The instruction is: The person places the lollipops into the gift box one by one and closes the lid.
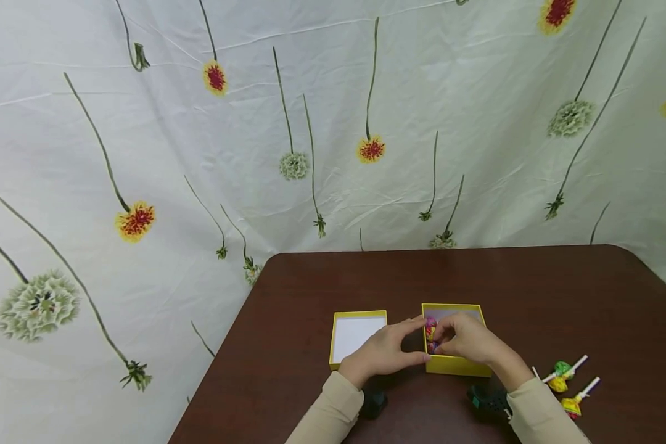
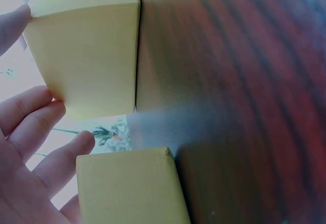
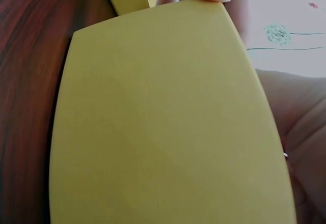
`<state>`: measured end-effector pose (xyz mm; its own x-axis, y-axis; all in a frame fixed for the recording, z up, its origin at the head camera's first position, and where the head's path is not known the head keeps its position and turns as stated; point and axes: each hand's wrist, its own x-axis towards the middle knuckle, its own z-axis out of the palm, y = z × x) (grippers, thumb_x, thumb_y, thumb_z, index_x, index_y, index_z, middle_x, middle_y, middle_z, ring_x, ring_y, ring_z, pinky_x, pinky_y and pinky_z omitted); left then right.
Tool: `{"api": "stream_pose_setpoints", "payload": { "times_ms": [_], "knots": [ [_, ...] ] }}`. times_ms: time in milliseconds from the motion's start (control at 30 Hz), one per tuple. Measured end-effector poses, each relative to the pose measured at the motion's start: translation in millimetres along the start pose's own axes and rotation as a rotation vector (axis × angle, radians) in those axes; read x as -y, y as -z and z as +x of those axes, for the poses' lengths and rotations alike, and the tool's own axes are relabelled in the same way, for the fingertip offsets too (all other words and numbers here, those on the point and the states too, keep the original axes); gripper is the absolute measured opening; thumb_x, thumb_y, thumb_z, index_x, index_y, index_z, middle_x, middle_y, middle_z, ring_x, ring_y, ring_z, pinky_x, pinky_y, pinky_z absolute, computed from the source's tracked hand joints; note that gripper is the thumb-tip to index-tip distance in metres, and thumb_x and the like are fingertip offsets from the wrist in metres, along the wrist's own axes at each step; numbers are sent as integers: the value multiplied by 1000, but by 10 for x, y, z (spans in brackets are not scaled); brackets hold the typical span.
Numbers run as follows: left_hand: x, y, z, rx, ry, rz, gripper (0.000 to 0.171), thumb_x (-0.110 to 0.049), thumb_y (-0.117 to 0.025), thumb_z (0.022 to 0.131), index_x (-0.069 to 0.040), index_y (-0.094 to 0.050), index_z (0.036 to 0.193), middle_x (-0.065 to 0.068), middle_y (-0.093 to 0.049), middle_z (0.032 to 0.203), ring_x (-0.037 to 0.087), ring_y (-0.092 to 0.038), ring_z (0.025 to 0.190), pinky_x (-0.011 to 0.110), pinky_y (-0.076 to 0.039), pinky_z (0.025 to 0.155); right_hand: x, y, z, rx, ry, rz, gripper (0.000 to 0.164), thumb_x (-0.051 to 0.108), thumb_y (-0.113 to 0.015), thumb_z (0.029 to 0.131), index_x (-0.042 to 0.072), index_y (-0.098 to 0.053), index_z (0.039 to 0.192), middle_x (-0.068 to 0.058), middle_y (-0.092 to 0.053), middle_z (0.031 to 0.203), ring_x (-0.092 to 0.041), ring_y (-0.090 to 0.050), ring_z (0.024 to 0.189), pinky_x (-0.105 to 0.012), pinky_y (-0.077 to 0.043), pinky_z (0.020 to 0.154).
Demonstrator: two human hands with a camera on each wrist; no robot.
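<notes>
A yellow box [image 1: 457,365] stands on the table, with several wrapped lollipops [image 1: 430,331] along its left inner side. My left hand [image 1: 385,348] touches the box's left side, thumb at the near corner and fingers farther back, all fairly straight. Over the box reaches my right hand [image 1: 466,338], fingers curled down inside and pinching at a lollipop beside the left wall. In the right wrist view the yellow box wall [image 3: 163,112] hides most of what those fingers hold. Two yellow walls show beside the left hand [image 2: 35,137] in the left wrist view.
A shallow yellow lid or tray with a white inside [image 1: 357,336] lies left of the box, close to the left forearm. Several loose lollipops with green and yellow wrappers [image 1: 570,405] lie right of the right sleeve. A patterned cloth [image 1: 333,123] hangs behind the brown table [image 1: 560,296].
</notes>
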<state>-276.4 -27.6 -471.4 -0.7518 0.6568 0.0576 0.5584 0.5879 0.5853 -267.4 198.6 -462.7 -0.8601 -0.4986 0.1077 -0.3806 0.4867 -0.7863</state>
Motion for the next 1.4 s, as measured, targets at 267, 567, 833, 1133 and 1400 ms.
{"api": "stream_pose_setpoints", "payload": {
  "times_ms": [267,567,833,1133,1400],
  "knots": [
    [30,-3,-24,-6,9,-23,71,-46,-67,95,-21,-40,155,-4,-38,160,17,-41,145,37,-41,116,43,22,6,-9,-44,-28,8,5,-79,83,5,-71,86,0,-68,82,-9,-60,72,-22,-53,63],
    [45,32,-7,-14,33,-17,72,-48,-66,94,-24,-39,156,-7,-38,161,15,-40,146,39,-39,117,90,281,-34,-100,-25,-99,6,10,-75,89,6,-73,92,1,-68,86,-10,-59,79,-22,-53,69],
    [46,13,-22,-15,36,-4,71,-46,-68,93,-26,-39,156,-7,-38,161,17,-40,146,39,-39,117,-112,724,-344,-140,-179,-120,23,16,-71,93,-1,-70,108,-7,-69,99,-17,-61,87,-27,-55,72],
    [64,-25,-21,7,46,-33,71,-48,-68,93,-27,-40,155,-8,-38,160,16,-40,146,39,-39,117,-579,1075,-740,-54,-347,-115,30,20,-65,98,-6,-66,114,-10,-69,105,-19,-64,94,-38,-55,78],
    [83,-31,-2,8,35,-20,72,-48,-68,92,-28,-40,155,-7,-38,160,15,-41,146,38,-40,117,-835,1171,-965,20,-417,6,36,21,-63,99,-12,-63,112,-5,-69,99,-11,-62,85,-33,-53,72]
  ]
}}
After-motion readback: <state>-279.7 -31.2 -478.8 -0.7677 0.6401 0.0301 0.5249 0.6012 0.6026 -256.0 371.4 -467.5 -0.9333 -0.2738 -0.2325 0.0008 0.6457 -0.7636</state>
